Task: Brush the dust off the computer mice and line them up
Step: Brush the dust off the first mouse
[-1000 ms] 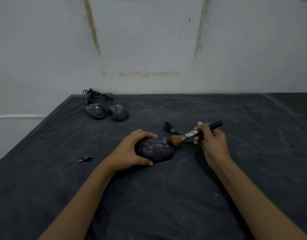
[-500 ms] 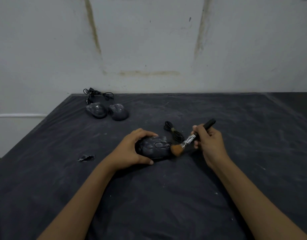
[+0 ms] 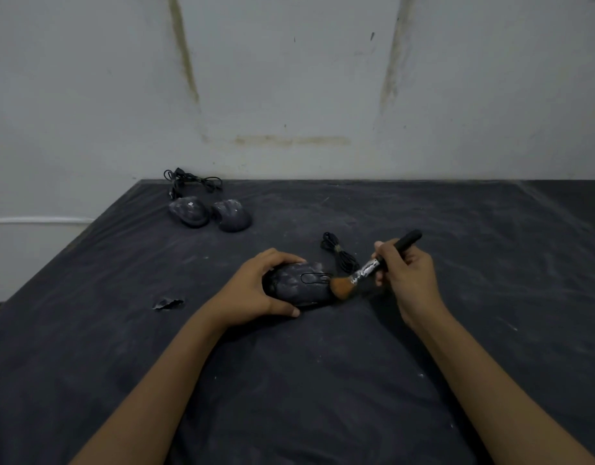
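Note:
A dusty black mouse (image 3: 301, 287) lies on its side in the middle of the dark cloth, and my left hand (image 3: 256, 290) grips its left end. My right hand (image 3: 405, 275) holds a brush (image 3: 373, 266) with a black handle, silver ferrule and orange bristles. The bristles touch the mouse's right end. The mouse's coiled cable (image 3: 339, 253) lies just behind it. Two more dusty mice, one (image 3: 189, 212) beside the other (image 3: 231, 215), sit side by side at the back left with their tangled cables (image 3: 189, 181) behind them.
A dark, dust-streaked cloth (image 3: 323, 380) covers the table. A small torn dark scrap (image 3: 167, 304) lies left of my left hand. A stained white wall (image 3: 289, 78) rises right behind the table's far edge. The table's left edge drops off toward the floor.
The brush has swept from the far side of the mouse's right end down to its near side, with the handle tilting more upright. My left hand and the mouse have stayed put.

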